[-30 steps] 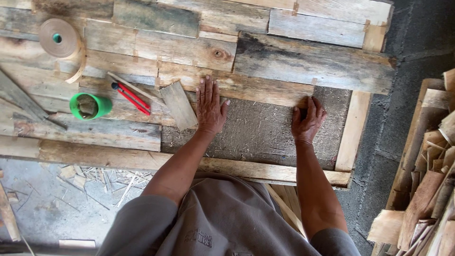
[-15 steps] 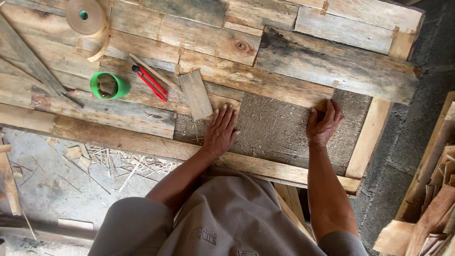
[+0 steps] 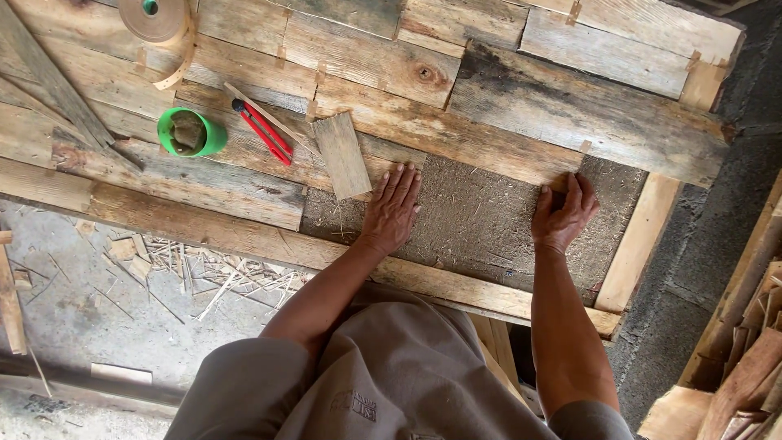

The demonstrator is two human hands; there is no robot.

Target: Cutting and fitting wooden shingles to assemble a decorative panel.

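My left hand point(image 3: 393, 208) lies flat with fingers spread on a rough grey-brown fibre panel point(image 3: 481, 224) set in a wooden frame. My right hand point(image 3: 563, 213) rests on the same panel near its upper right, fingers curled loosely, holding nothing. Weathered planks point(image 3: 570, 106) cover the frame above and to the left of the bare panel. A short loose board piece point(image 3: 342, 153) lies just left of my left hand's fingertips.
A red utility knife point(image 3: 265, 132) and a thin wood strip lie beside the short board. A green cup point(image 3: 190, 133) stands further left, a roll of brown tape point(image 3: 155, 18) at the top. Wood chips litter the floor point(image 3: 98, 301). Stacked wood scraps point(image 3: 745, 358) sit at right.
The view has shifted, so the frame sits higher and more tilted. Both hands stay pressed on the fibre panel in about the same places.
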